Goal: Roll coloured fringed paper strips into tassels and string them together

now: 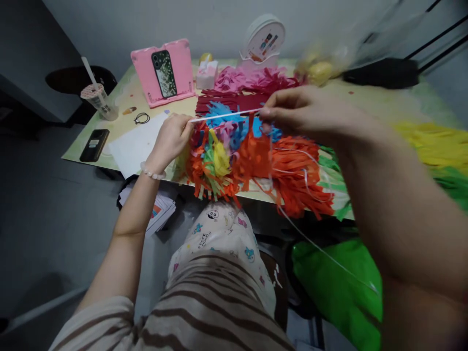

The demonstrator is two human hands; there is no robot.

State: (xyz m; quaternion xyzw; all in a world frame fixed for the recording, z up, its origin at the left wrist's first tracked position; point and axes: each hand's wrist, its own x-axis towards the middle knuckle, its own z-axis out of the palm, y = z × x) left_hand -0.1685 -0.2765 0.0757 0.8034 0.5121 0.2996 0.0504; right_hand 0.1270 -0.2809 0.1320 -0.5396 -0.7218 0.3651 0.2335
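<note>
A white string (228, 115) runs taut between my two hands above the table. My left hand (173, 137), with a beaded bracelet on its wrist, is closed round one end. My right hand (288, 109) pinches the string farther along, and its loose tail hangs down past the table edge toward the lower right. An orange fringed paper strip (256, 151) hangs below the string near my right fingers; its attachment is hard to make out. Under my hands lie multicoloured fringe (215, 161), blue fringe (226, 114) and a heap of orange fringe (300, 170).
Pink fringe (243, 80) lies at the back, yellow fringe (431, 144) at the right. On the left are a pink stand with a phone (164, 73), a drink cup (99, 102), a dark phone (94, 145) and white paper (135, 141). A green bag (336, 282) sits below the table.
</note>
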